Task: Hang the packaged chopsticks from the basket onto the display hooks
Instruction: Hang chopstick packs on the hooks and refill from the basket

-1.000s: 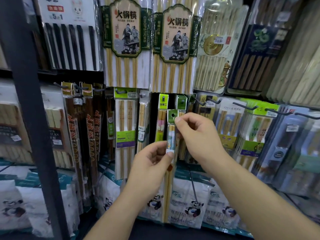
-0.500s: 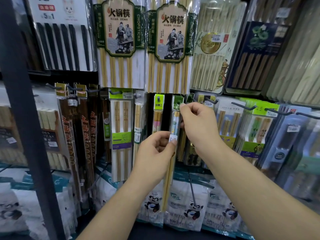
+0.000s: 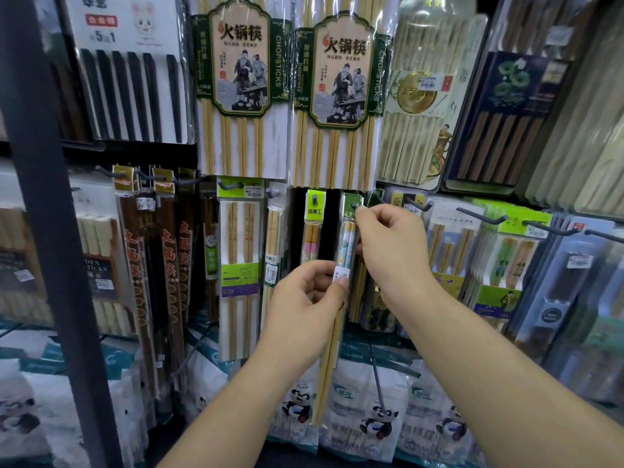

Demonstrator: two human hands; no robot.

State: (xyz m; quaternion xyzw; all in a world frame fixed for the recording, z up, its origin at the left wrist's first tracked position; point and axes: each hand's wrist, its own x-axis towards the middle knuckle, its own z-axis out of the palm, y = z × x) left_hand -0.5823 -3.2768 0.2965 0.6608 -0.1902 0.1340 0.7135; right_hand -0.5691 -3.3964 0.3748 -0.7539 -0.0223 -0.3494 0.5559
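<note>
A narrow pack of chopsticks (image 3: 346,246) with a green header card and a white price sticker stands upright against the display. My right hand (image 3: 388,244) pinches its green header at the hanging hole, right at a dark display hook (image 3: 354,205). My left hand (image 3: 310,292) pinches the pack at the sticker, about a third of the way down. The lower end of the pack hangs free over the panda bags. The basket is not in view.
A similar green-topped pack (image 3: 314,228) hangs just left. Large hot-pot chopstick packs (image 3: 337,96) hang above. Bare hook tips (image 3: 486,219) stick out to the right over more packs. A dark steel post (image 3: 44,214) stands at left. Panda-printed bags (image 3: 368,413) lie below.
Both hands have carried the pack up and away toward the display. Its green header has gone from in front of the hook row to right at the hook.
</note>
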